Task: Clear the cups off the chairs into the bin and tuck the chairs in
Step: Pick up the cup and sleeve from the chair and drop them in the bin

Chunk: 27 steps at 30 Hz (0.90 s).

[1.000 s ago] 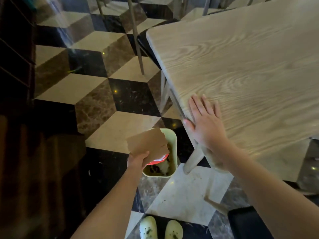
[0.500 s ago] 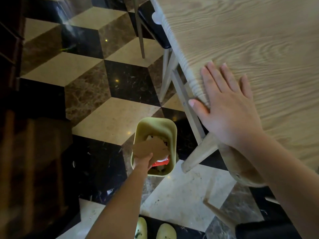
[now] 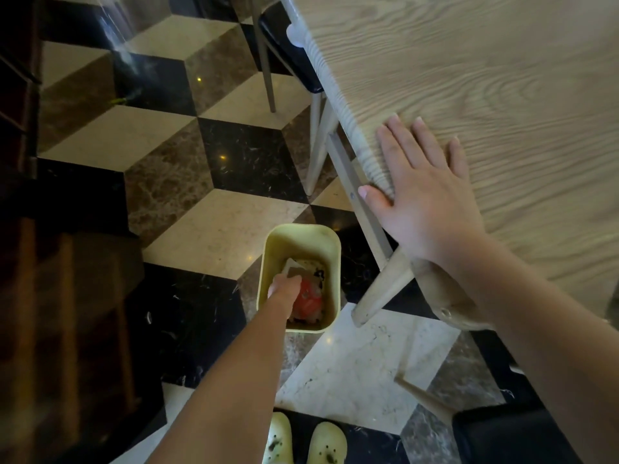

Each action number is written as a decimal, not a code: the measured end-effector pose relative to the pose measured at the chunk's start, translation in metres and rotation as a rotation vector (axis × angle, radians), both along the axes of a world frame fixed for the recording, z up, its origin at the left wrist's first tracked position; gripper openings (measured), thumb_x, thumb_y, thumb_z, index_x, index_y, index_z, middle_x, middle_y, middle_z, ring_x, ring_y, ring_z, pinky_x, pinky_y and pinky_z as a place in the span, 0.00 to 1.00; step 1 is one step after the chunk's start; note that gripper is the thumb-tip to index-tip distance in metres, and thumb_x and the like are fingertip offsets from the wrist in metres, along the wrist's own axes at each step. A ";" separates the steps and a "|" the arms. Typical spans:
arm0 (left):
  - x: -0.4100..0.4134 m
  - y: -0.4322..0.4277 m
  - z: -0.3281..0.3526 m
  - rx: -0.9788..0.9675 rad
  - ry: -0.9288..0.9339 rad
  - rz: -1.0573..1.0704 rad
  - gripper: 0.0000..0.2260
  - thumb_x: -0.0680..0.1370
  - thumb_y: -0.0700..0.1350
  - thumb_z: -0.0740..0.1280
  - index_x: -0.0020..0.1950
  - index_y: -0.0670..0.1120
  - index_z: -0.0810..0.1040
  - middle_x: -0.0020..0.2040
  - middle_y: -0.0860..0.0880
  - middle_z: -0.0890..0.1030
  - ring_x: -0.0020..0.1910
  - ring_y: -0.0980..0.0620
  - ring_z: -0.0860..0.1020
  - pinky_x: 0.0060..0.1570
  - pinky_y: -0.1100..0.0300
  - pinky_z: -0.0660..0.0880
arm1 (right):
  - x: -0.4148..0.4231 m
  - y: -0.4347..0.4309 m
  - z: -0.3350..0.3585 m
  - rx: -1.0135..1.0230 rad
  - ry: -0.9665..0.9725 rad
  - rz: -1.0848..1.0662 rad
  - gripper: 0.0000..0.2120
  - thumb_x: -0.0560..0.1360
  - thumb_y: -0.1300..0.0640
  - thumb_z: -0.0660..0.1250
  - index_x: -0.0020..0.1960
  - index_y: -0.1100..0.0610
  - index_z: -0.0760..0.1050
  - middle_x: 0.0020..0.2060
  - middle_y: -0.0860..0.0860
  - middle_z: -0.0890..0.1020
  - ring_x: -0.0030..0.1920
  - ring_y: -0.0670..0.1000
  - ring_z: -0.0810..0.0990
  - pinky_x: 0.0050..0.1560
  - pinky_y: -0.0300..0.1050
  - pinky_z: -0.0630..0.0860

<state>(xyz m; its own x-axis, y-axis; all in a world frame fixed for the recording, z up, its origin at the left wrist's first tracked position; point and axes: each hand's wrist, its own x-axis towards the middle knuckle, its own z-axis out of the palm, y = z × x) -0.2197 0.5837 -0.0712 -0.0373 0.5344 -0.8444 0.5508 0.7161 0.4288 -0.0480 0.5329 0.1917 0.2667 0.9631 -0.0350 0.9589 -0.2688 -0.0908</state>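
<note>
The left hand (image 3: pixel 283 288) reaches down into the bin (image 3: pixel 299 236); whether it grips the brown cup (image 3: pixel 294 271) under its fingers cannot be told. The right hand (image 3: pixel 425 192) lies flat and spread on the counter (image 3: pixel 485 78) edge, holding nothing. One cup seems nearly binned; a dark-seated chair (image 3: pixel 291 58) beyond sits partly out, so tucking probably remains. The bin is pale yellow plastic with rounded corners and red litter inside; the counter is pale grained wood, the floor (image 3: pixel 214 229) polished marble cubes.

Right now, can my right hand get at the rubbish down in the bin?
Probably not: the right hand lies flat on the table, well above the bin, and the left hand already fills the opening.
</note>
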 end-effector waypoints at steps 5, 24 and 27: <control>0.007 0.007 0.071 0.097 0.008 -0.323 0.24 0.80 0.52 0.59 0.75 0.46 0.61 0.70 0.43 0.70 0.67 0.41 0.70 0.69 0.51 0.66 | -0.004 0.000 0.010 -0.051 0.004 0.001 0.34 0.79 0.41 0.50 0.78 0.53 0.42 0.78 0.48 0.44 0.78 0.52 0.41 0.76 0.60 0.40; -0.073 -0.051 0.321 0.290 0.226 -0.909 0.27 0.78 0.61 0.56 0.75 0.54 0.63 0.71 0.48 0.71 0.66 0.46 0.72 0.64 0.52 0.70 | -0.080 -0.091 0.099 -0.627 0.270 0.071 0.42 0.76 0.39 0.61 0.79 0.53 0.43 0.78 0.51 0.39 0.78 0.55 0.40 0.76 0.60 0.47; -0.087 -0.068 0.327 0.283 0.226 -0.968 0.30 0.74 0.65 0.55 0.75 0.57 0.61 0.73 0.49 0.69 0.67 0.45 0.71 0.67 0.49 0.69 | -0.090 -0.104 0.109 -0.700 0.307 0.120 0.43 0.74 0.36 0.61 0.79 0.51 0.43 0.78 0.49 0.41 0.78 0.54 0.42 0.75 0.60 0.50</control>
